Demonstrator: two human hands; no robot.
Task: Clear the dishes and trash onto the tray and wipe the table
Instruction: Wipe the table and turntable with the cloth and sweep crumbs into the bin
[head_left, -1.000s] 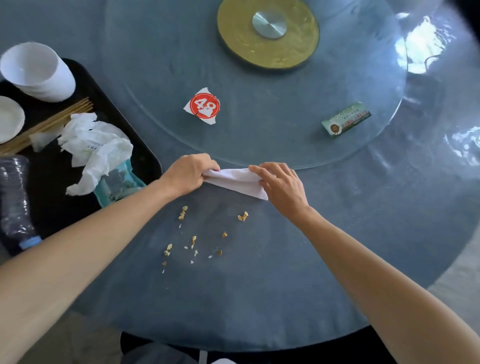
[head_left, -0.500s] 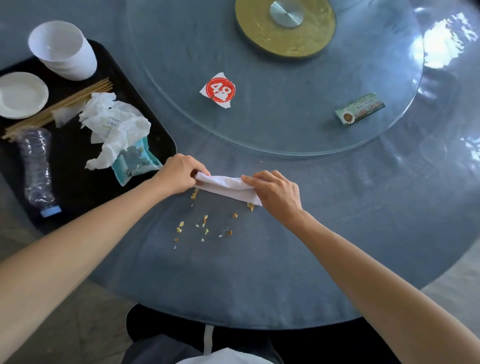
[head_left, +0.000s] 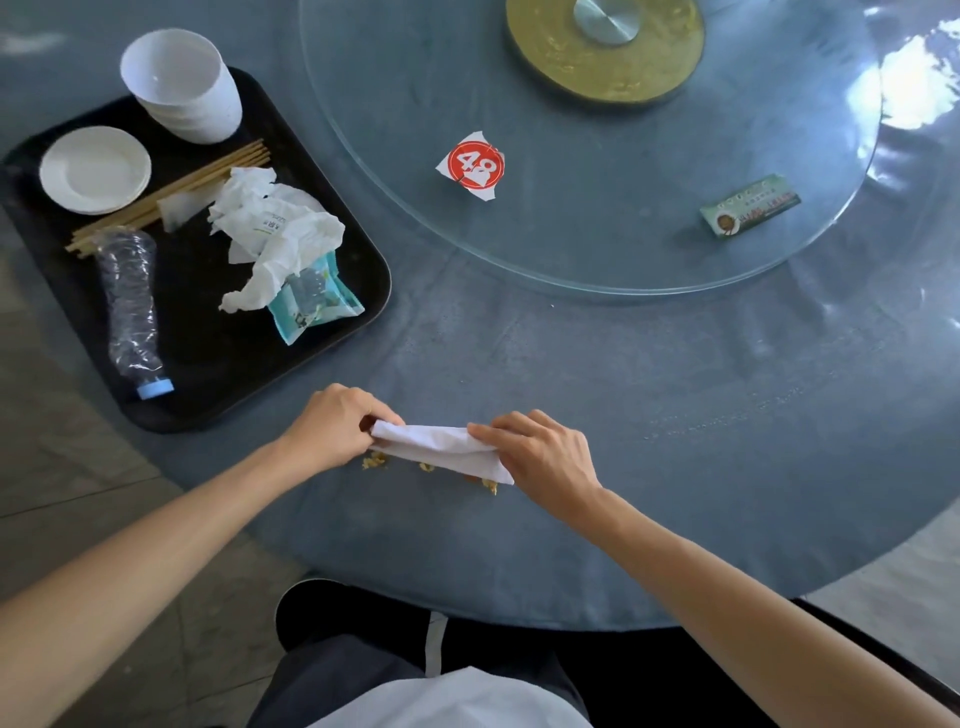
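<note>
Two stacks, cups (head_left: 182, 85) & plates (head_left: 96, 169), on tray (head_left: 208, 374).

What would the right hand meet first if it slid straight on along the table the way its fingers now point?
The right hand points leftward along the folded white napkin it pinches, so it would likely meet the left hand gripping the other end. Beyond that lies the black tray, though depth is hard to judge.

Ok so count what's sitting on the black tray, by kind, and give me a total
On the black tray:
Stack of white bowls: 1
Stack of white saucers: 1
Bundle of wooden chopsticks: 1
Crushed plastic bottle: 1
Crumpled tissues: 1 heap
Teal snack wrapper: 1
Total: 6
</note>
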